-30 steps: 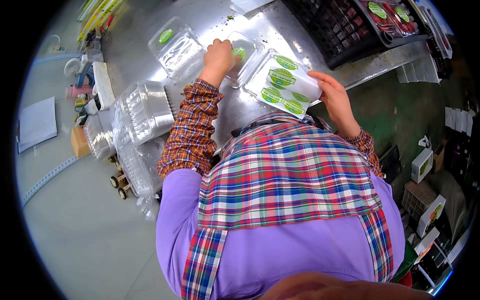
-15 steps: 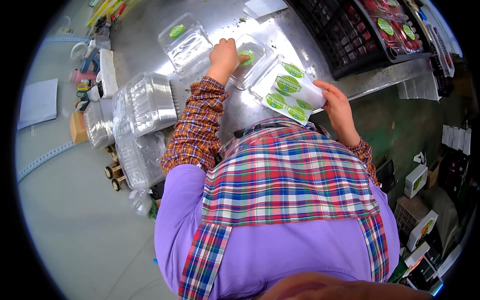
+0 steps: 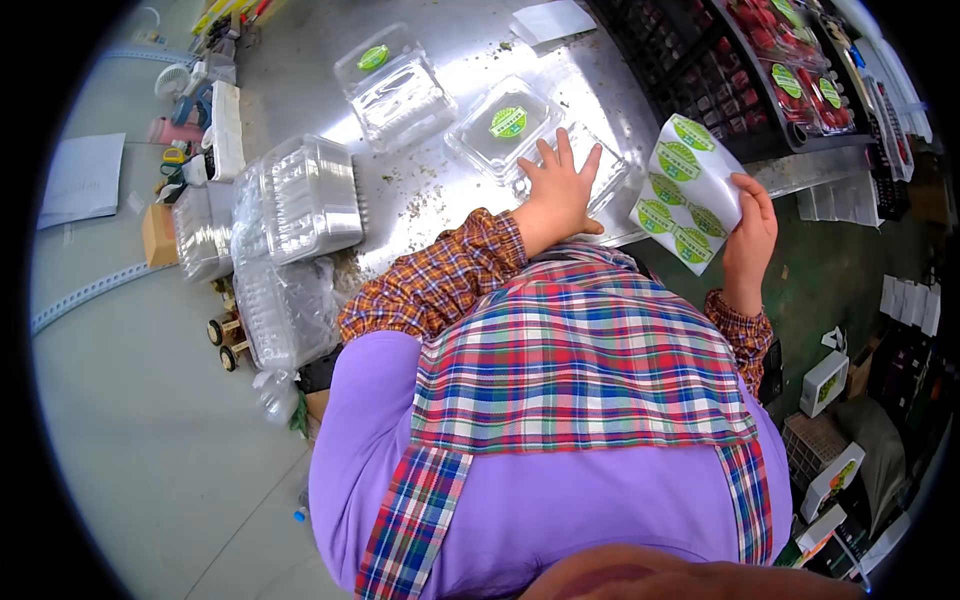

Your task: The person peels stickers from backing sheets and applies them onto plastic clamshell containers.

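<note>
My left hand (image 3: 562, 190) lies with its fingers spread on a clear plastic clamshell box (image 3: 480, 128), over the half nearest my body. The other half of that box bears a round green label (image 3: 508, 122). In my right hand (image 3: 754, 240), a white sheet of green oval stickers (image 3: 688, 195) is pinched at its right edge, held up off the table. Further left lies another opened clear clamshell (image 3: 405, 100) with a green label (image 3: 373, 57) on its far half.
Stacked clear clamshells (image 3: 310, 195) stand at the table's left edge. A black crate (image 3: 690, 75) with boxes of red fruit (image 3: 770, 40) sits at the back right. White paper (image 3: 553, 20) lies at the far edge. Debris is scattered over the metal table (image 3: 415, 205).
My left hand has moved right, from the labelled half to the near half of the box, and its fingers have spread. My right hand has lifted the sticker sheet away to the right.
</note>
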The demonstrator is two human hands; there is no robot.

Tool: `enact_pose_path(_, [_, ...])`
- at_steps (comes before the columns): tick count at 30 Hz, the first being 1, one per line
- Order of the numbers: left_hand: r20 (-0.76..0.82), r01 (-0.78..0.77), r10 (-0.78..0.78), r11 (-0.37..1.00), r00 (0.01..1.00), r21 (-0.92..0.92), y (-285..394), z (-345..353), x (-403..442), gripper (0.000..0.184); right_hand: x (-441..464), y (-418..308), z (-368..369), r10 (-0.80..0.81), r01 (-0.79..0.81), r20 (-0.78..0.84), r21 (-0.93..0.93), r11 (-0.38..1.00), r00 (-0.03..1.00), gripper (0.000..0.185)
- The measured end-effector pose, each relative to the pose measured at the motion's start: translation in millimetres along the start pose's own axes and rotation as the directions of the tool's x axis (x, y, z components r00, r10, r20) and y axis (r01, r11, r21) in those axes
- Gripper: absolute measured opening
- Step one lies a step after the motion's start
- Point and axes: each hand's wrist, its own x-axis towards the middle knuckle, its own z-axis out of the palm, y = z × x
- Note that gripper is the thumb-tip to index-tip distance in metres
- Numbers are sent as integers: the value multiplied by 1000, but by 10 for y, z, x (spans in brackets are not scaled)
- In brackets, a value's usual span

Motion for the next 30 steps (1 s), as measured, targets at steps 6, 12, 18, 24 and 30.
enact_pose_path(6, [31,89,-87,995,996,-51,25,1,42,111,-82,2,-177,-165,183,81,-345,920,983,19])
enact_pose_path(12, [-69,104,-115,985,991,-140,-1,100,96,106,-85,-10,-71,-144,201,159,-444,873,977,17])
enact_pose_path(18, [-59,152,-183,927,981,-343,-148,-44,168,107,-97,2,-97,-170,333,286,-808,486,943,20])
enact_pose_path(24, [-116,17,-102,821,988,-571,-565,-130,276,113,-86,296,213,56,349,420,-815,462,906,18])
enact_pose_path(30, [43,99,-107,604,993,-791,-618,-474,181,110,50,343,637,219,215,585,-581,785,781,19])
